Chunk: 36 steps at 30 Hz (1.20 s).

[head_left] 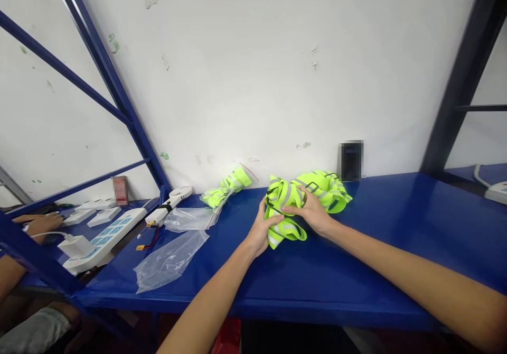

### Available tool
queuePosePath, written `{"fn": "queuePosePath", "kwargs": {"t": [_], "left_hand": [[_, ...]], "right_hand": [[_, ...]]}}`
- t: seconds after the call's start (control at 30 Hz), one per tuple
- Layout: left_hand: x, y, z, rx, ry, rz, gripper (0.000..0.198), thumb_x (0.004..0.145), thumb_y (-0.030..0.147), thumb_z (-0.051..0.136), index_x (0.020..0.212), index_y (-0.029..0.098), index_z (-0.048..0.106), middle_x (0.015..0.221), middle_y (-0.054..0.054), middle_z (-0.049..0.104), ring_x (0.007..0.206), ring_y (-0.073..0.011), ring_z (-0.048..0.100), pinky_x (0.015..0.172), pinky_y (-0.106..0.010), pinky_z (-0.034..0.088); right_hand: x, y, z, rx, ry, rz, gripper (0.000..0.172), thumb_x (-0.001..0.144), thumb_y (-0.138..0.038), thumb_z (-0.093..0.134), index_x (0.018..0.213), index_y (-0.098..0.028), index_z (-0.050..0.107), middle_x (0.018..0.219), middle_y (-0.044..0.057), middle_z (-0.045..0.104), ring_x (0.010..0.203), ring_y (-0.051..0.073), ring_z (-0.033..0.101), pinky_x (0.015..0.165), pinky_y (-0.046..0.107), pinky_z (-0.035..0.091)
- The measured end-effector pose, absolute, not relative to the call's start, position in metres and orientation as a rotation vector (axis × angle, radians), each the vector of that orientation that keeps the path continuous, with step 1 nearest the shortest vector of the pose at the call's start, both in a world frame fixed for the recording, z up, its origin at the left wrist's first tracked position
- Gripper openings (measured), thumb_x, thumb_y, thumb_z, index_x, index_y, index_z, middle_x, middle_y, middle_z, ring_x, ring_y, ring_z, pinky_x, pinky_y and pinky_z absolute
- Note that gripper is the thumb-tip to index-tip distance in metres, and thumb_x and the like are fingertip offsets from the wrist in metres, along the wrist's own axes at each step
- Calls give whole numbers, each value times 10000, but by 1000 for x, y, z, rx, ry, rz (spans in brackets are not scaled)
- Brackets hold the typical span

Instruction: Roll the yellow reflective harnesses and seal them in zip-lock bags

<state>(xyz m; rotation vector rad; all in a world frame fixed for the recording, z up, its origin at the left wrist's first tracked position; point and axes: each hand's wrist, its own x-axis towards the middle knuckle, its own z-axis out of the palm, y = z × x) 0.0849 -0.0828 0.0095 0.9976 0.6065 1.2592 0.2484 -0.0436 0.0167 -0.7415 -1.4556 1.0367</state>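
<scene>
Bunched between my hands is a neon-yellow reflective vest with silver stripes, held just above the blue table. My left hand wraps around its left and lower side, thumb pressed on the fabric. From the right, my right hand grips it, thumb on the front and fingers partly hidden behind. Behind my right hand lies a second bundle of neon-yellow reflective fabric with a dark buckle. Whether the two bundles are joined I cannot tell. A loop of fabric hangs below my fingers.
Left on the blue table lie clear plastic bags, another neon-yellow bundle partly bagged, a small white fan and a power strip. A dark object leans against the wall. Another person's hand is at far left.
</scene>
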Motion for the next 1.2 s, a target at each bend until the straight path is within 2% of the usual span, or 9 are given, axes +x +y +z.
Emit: {"fn": "queuePosePath", "kwargs": {"t": [0.23,0.37,0.53,0.6,0.7,0.83,0.97,1.1,1.2], "left_hand": [[73,-79,13,989,621,1047,512,626,173,794,1097,143,598,836,-36,686,659,-134,648,638,-242,531],[70,-76,13,999,689,1073,408,652,218,771,1005,120,592,809,-46,681,621,-133,644,565,-230,524],[74,-87,14,1119,857,1106,323,753,385,695,891,131,550,581,13,583,376,-96,500,373,-207,395],[75,-94,16,1156,842,1089,322,764,398,675,863,107,577,603,-24,607,414,-110,541,411,-215,418],[72,-101,21,1135,685,1058,323,768,353,637,944,82,644,821,-123,689,686,-199,664,610,-298,531],[65,-100,24,1143,503,1056,422,759,370,562,1093,132,661,1144,-139,652,1071,-301,589,859,-456,514],[61,-99,23,1656,716,940,370,683,236,595,1026,154,706,1016,-78,686,980,-262,590,875,-379,475],[62,-101,22,2210,1033,886,276,782,215,569,1006,214,732,826,-44,697,766,-202,588,850,-332,446],[62,-100,21,2395,1139,1065,280,838,291,589,1090,254,707,810,-60,693,847,-236,566,885,-355,430]], "right_hand": [[252,-39,28,-713,-1369,970,520,581,-431,850,949,-209,558,921,24,677,847,220,640,775,353,524],[265,-33,38,-824,-1427,720,521,586,-490,835,932,-211,563,901,35,670,823,236,622,749,360,509],[269,-43,48,-891,-1625,284,498,702,-485,764,1080,-219,578,1015,82,669,932,298,616,813,393,484],[265,-47,47,-870,-1672,230,498,754,-442,727,1170,-226,560,1100,94,662,1010,312,610,871,409,473],[257,-49,39,-874,-1706,229,536,759,-373,715,1241,-220,538,1193,105,639,1099,317,589,958,433,443],[254,-45,28,-824,-1810,354,628,725,-245,692,1320,-208,495,1305,121,587,1197,317,546,1023,449,414],[264,-40,18,-735,-1952,537,632,743,-185,637,1350,-198,464,1324,130,576,1191,299,562,1002,447,447],[274,-33,5,-729,-2055,638,618,723,-216,689,1314,-202,507,1314,124,579,1184,314,560,1013,476,440],[276,-30,0,-734,-2088,679,656,690,-254,750,1299,-200,513,1287,119,593,1128,312,582,1007,488,443]]}}
